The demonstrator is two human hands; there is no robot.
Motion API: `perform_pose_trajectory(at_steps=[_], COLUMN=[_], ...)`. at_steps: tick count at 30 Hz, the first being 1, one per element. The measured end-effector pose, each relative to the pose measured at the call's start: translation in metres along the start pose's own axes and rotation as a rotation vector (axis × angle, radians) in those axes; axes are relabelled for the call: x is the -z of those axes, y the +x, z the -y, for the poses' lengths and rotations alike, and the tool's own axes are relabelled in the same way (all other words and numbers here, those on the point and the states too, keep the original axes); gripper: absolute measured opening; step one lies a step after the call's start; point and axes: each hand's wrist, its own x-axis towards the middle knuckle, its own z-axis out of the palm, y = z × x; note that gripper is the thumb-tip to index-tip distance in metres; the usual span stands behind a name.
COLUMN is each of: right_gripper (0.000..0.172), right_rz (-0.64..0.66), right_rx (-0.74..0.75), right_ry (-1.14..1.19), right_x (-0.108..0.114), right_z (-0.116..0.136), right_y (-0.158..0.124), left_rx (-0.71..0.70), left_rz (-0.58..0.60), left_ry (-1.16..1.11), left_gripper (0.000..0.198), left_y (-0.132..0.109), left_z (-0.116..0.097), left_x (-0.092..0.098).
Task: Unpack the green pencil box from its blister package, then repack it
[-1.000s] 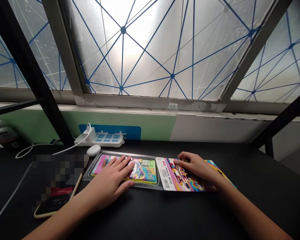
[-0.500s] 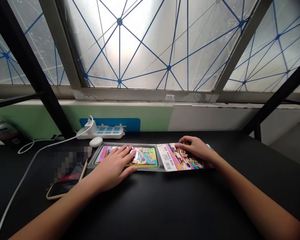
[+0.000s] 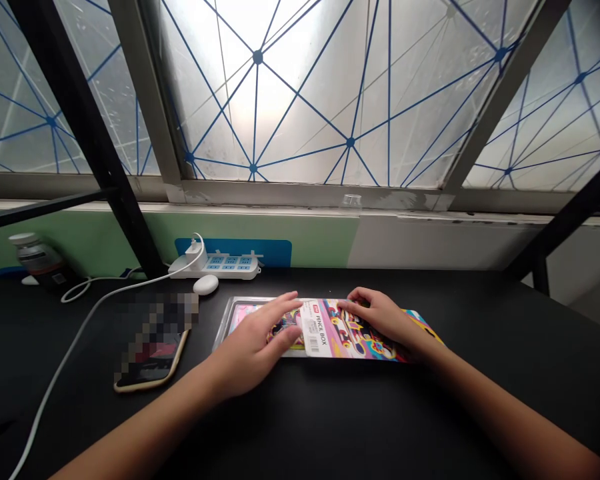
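The black table is bare in front, while a phone, white cable and power strip crowd the left.

Pencil box in a clear tray, its right part covered by a bright card sleeve.

The pencil box lies flat in a clear plastic tray on the dark table, long side running left to right; only its pink left end shows. The card sleeve, printed in pink, yellow and blue swirls, lies flat over the tray's right part and reaches further right. A white label reading "PENCIL BOX" sits at the sleeve's left end.
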Motion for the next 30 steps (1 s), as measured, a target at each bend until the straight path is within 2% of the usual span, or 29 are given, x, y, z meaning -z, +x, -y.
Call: perform_pose_trajectory(at_steps=[3,6,8,10,14,16,18,22,25,28,30], right_gripper=[0.047,0.047,0.052,0.064,0.08,0.082,0.081,0.07,0.052,0.05,0.056], right_rz=[0.045,0.127,0.2,0.267,0.279,0.27,0.286,0.377,0.462,0.402,0.333], right_rx=[-0.005,-0.02,-0.006,0.014,0.042,0.064,0.087,0.233,0.409,0.469,0.467], right_ry=[-0.011,-0.045,-0.047,-0.047,-0.131,-0.195,-0.253,-0.361,-0.428,-0.517,-0.524], right_x=[0.016,0.034,0.044,0.049,0.047,0.038,0.024,-0.013,-0.036,-0.041,-0.036], right_z=[-0.011,-0.019,-0.021,-0.022,-0.017,-0.005,0.018,0.087,0.133,0.149,0.14], right_y=[0.002,0.001,-0.002,-0.004,-0.004,0.0,0.006,0.023,0.036,0.04,0.036], left_rx=[0.043,0.136,0.18,0.186,0.13,0.116,0.123,0.143,0.132,0.183,0.198], left_rz=[-0.172,-0.28,-0.284,-0.268,-0.287,-0.298,-0.309,-0.328,-0.327,-0.292,-0.21], left_ry=[-0.074,-0.126,-0.174,-0.204,-0.269,-0.298,-0.319,-0.347,-0.303,-0.192,-0.025], left_gripper=[0.047,0.05,0.055,0.062,0.069,0.069,0.068,0.07,0.07,0.061,0.057], left_y=[0.003,0.007,0.009,0.009,0.006,0.004,0.003,0.004,0.006,0.008,0.009], left_z=[0.011,0.025,0.031,0.034,0.037,0.038,0.039,0.04,0.04,0.04,0.039], left_x=[0.011,0.01,0.003,-0.004,-0.009,-0.01,-0.01,-0.008,-0.002,0.005,0.008])
